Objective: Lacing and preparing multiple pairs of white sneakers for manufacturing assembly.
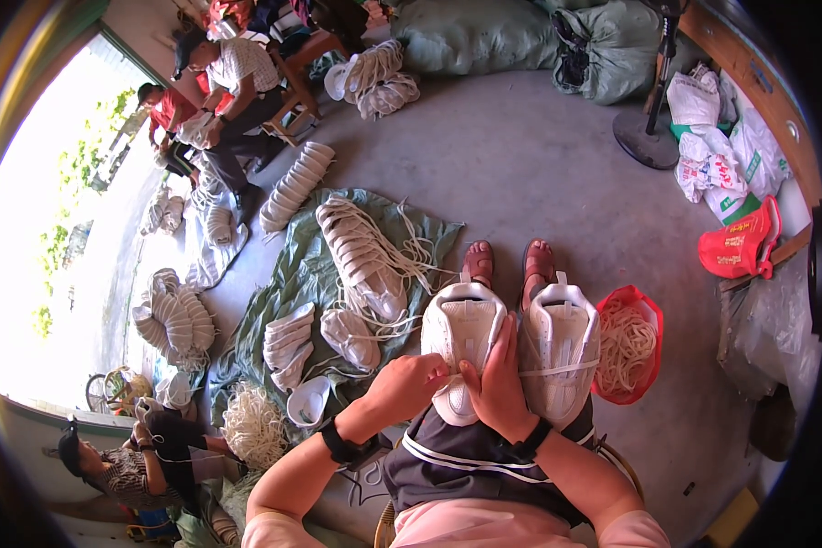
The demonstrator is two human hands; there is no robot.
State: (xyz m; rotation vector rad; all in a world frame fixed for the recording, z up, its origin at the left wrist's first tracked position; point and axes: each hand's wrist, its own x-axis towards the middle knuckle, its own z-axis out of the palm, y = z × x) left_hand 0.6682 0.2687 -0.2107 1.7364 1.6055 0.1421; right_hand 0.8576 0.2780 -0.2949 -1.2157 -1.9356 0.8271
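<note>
Two white sneakers stand side by side over my lap, toes toward me. My right hand (500, 382) grips the left sneaker (461, 340), its fingers along the inner side and its thumb on the upper. At that sneaker's outer side, my left hand (409, 382) is closed with fingertips pinched; what they hold is too small to make out. The right sneaker (562, 352) has a white lace (557, 370) running across its front, and neither hand is on it. White laces (466, 464) also lie across my dark trousers.
A red bag (656, 361) of pale laces sits at my right. On a green sheet (256, 310) at left lie a stack of shoe uppers (361, 251) and a lace heap (258, 425). Several people sit at the left. A fan stand (647, 137) and sacks (475, 36) stand farther off.
</note>
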